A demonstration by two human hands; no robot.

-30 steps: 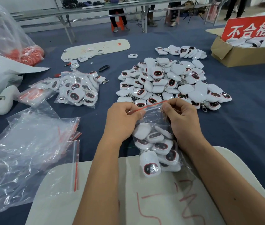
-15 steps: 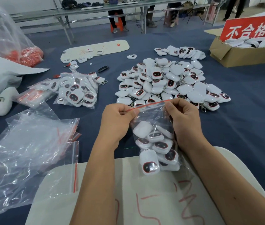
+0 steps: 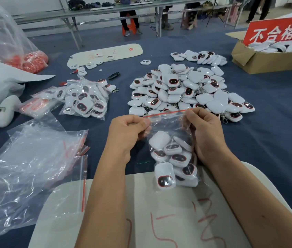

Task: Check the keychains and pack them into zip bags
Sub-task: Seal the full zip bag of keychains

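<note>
Both hands, left hand (image 3: 126, 129) and right hand (image 3: 204, 129), pinch the zip bag (image 3: 172, 151) of keychains over a blue-covered table (image 3: 276, 140); loose keychains (image 3: 182, 90) heaped beyond, metal benches (image 3: 105, 9) far off, possibly occupied.

Loose keychains (image 3: 186, 90) lying mid-table behind held zip bag (image 3: 172, 140). Filled bags (image 3: 86, 99) lying to left, empty bags (image 3: 30, 167) nearer left. Cardboard box (image 3: 267, 59) sitting far right.

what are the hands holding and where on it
A zip bag of keychains, pinched at its red zip strip: left hand at the left end, right hand at the right.
</note>
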